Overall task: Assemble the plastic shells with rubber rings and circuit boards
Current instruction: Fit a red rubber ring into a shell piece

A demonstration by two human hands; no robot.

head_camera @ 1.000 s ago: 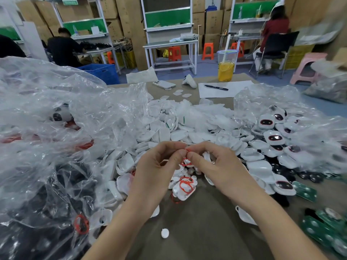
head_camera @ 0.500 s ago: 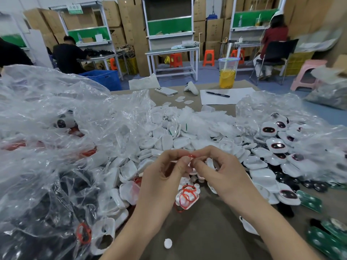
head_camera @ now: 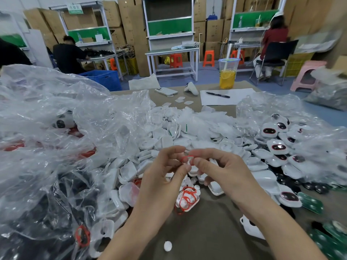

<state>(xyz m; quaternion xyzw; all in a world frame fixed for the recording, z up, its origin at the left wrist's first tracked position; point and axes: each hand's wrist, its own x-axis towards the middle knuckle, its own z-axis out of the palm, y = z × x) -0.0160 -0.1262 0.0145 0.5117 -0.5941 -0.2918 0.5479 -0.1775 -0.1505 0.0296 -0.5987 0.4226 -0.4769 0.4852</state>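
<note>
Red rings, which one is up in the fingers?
The red ring pinched between the left hand and right hand. The other rings lie tangled on a white shell below; a lone ring sits inside the plastic bag.

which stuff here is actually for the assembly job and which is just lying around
Job: red rubber ring pinched by left hand and right hand; white shells; green circuit boards.
Lying about: phone, pen, paper sheet, drink cup.
</note>
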